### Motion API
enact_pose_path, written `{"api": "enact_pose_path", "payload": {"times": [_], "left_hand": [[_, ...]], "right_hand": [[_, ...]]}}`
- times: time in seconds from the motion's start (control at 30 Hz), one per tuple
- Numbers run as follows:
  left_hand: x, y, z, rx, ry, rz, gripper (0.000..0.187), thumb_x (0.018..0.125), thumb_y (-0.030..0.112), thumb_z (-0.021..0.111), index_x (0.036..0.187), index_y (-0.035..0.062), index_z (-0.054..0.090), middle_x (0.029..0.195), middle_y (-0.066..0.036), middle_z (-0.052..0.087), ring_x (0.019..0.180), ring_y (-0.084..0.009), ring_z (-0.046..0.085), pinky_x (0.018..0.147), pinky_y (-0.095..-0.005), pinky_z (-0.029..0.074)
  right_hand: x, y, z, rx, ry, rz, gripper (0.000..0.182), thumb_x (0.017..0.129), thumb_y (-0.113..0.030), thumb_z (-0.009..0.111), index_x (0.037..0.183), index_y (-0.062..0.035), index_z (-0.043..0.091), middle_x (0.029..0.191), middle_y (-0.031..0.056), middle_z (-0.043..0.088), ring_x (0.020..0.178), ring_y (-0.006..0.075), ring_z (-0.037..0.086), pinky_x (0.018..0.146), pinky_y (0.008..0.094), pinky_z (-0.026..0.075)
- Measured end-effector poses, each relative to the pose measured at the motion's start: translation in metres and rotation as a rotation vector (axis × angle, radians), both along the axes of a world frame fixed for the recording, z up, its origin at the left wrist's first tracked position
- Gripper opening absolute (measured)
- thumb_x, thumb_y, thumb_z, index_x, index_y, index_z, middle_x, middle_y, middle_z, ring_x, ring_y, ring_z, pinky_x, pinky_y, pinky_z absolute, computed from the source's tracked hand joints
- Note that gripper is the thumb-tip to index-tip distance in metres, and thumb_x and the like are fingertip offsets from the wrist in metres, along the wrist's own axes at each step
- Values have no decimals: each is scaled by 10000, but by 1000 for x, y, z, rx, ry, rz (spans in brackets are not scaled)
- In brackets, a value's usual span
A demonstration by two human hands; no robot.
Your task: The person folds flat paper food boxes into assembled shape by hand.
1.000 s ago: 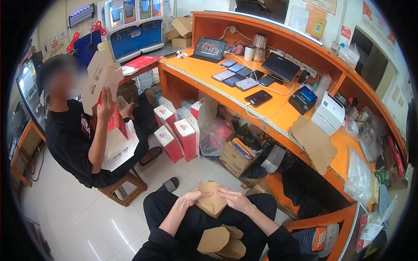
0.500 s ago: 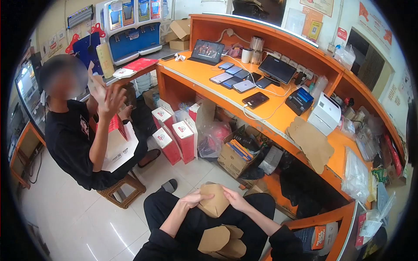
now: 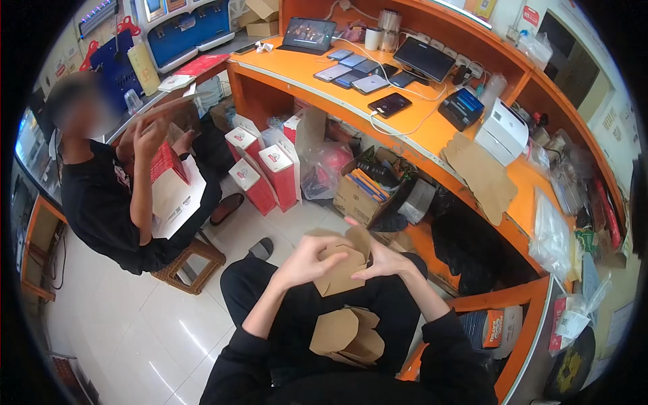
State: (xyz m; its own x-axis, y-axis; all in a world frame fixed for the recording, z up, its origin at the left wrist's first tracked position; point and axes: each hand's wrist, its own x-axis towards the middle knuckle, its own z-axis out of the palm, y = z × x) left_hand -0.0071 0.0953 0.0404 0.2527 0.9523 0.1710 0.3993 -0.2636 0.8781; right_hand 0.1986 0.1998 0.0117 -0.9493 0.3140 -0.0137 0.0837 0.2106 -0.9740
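A brown cardboard box (image 3: 339,278) with raised flaps stands upright between my hands, above my lap. My left hand (image 3: 312,260) is on its left side, thumb over the front, fingers curved along the flaps. On the right, my right hand (image 3: 381,258) grips the box's side and a raised flap, its index finger stretched upward. Nearer to me, a second brown box (image 3: 335,332) with open flaps rests on my lap, untouched by either hand.
A co-worker (image 3: 101,182) sits at the left, holding a flat piece, with a red and white box on the lap. Red boxes (image 3: 277,177) stand on the floor ahead. An orange counter (image 3: 290,77) carries phones, a tablet and a printer. A brown cardboard sheet (image 3: 476,177) overhangs its edge.
My hands have spread wider around the box, and its flaps now stand up. The view has tilted down. The co-worker's raised hand has come lower.
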Motion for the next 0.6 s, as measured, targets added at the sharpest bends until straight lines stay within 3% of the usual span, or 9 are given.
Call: {"api": "enact_pose_path", "payload": {"times": [0.1,0.2,0.3,0.33,0.37,0.43,0.5,0.53,0.6], "left_hand": [[2,-21,12,434,30,449,920,651,279,805,1386,42,306,1343,-174,432,1225,-292,449,926,-375,441],[13,-36,-7,150,-208,396,1158,591,240,845,1459,96,92,1466,-177,210,1346,-325,264,1026,-414,361],[36,-40,-7,-245,-485,235,1238,593,217,856,1465,121,-17,1482,-168,175,1349,-312,261,1020,-428,353],[40,-37,-6,-187,-412,237,1208,577,178,860,1459,78,41,1464,-175,201,1348,-318,257,1047,-428,320],[42,-35,-3,-102,-268,244,1184,575,178,856,1457,82,72,1448,-184,214,1338,-334,261,1054,-431,312],[45,-33,4,73,13,249,1139,570,178,847,1452,91,132,1415,-203,239,1320,-367,269,1067,-437,295],[49,-33,12,191,141,206,1044,548,146,833,1419,98,260,1385,-198,269,1268,-401,301,1026,-449,335],[52,-31,14,242,168,132,1027,543,141,832,1410,122,284,1395,-196,259,1262,-408,302,1023,-460,343],[67,-31,19,333,240,-30,1006,530,144,837,1394,159,321,1415,-202,233,1269,-422,286,1024,-480,346]], "right_hand": [[20,-4,6,78,112,-183,1184,638,-162,826,1460,-138,-25,1446,109,178,1310,230,269,1077,387,245],[41,-18,2,-19,186,-316,1238,591,-192,866,1433,-91,-35,1395,108,226,1306,226,265,1070,365,234],[55,-37,9,53,111,-329,1282,558,-192,888,1432,-86,-44,1389,100,228,1314,222,248,1069,362,232],[62,-36,6,153,103,-330,1311,523,-207,906,1431,-89,-32,1388,100,230,1308,219,260,1065,371,238],[74,-35,8,241,137,-358,1220,592,-136,862,1425,-90,-29,1397,95,228,1300,223,287,1040,349,286],[80,-39,29,-215,528,-483,963,719,-79,748,1415,-62,84,1383,88,274,1293,224,311,1004,317,336],[106,-39,58,45,199,-588,690,814,-55,620,1380,-35,226,1370,96,337,1283,237,342,968,288,373],[111,-42,69,93,67,-489,538,840,-127,609,1309,-14,371,1345,120,399,1249,237,400,982,327,371],[101,-65,77,421,-106,-419,539,826,-148,636,1293,-14,403,1338,130,419,1233,232,425,993,350,368]]}}
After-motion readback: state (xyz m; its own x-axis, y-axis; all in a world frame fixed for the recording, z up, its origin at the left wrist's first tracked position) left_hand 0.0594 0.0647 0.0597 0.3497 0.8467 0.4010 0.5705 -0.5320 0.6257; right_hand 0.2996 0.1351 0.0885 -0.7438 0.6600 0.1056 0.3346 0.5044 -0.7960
